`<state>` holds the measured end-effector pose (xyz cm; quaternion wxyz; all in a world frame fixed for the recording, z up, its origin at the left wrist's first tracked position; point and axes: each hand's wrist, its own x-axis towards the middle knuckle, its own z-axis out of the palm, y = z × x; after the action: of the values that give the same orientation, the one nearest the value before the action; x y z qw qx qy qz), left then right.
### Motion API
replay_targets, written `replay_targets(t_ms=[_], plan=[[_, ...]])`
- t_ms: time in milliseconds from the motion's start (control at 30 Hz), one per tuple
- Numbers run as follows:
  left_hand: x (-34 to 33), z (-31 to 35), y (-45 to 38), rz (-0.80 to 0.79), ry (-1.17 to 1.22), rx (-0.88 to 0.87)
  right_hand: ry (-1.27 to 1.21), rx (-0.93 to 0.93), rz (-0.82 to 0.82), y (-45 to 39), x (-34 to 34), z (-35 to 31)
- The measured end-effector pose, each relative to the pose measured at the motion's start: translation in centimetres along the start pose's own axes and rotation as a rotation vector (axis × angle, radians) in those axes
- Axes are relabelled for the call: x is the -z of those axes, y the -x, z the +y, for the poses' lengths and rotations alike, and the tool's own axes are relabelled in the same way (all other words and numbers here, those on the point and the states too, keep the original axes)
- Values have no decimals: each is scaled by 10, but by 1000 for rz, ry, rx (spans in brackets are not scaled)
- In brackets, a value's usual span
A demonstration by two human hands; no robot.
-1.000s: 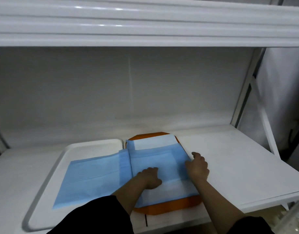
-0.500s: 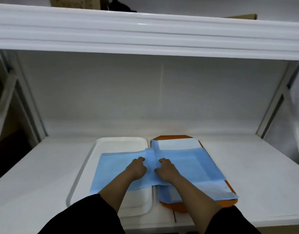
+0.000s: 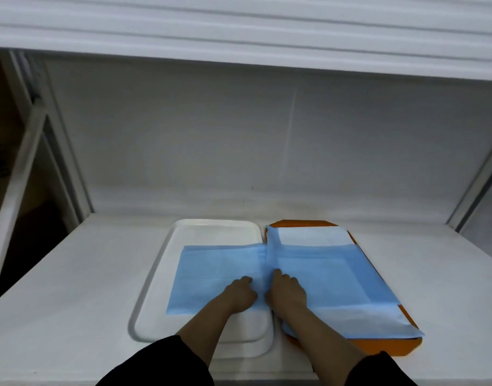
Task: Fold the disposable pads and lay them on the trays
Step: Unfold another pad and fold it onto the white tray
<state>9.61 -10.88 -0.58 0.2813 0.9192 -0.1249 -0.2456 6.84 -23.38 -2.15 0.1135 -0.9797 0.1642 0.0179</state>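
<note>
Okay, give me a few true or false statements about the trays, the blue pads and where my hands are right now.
1. The white tray sits left of the orange tray. True.
2. Both hands, left hand and right hand, rest on the blue pads. True.
3. The left pad covers the whole white tray. False: tray shows bare at the far and near ends.
4. The right pad is rolled into a tube. False: it lies flat.

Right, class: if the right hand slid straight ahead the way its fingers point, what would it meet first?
Likely the raised blue fold of the pad where the two trays meet; the right hand already rests beside it, though depth is hard to judge.
</note>
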Motion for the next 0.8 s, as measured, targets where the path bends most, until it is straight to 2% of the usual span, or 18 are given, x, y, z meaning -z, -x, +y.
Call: replay_targets(t_ms=[133,200,267,367,467,567,633,733,800], plan=[[0,3,4,-45,10,20,61,0,100,0,11,9],[1,7,8,-66,17,5,-7,-42,141,-2,24,12],[2,15,14,-58,2,-32,-189,-76,151,-3,41,10],[9,28,22,38,-3,-77,-543,-85,100,-4,68,-8],[26,38,24,208,92,-137,-683,-19,133,-3,95,-34],[49,39,32,452,146,-175,-758,55,239,2,117,-64],[68,36,41,621,142,-167,-895,128,267,6,126,-85],[95,21,54,793,163,-129,-1152,284,199,14,130,-114],[114,5,58,875,213,-125,-1232,329,116,20,127,-127]])
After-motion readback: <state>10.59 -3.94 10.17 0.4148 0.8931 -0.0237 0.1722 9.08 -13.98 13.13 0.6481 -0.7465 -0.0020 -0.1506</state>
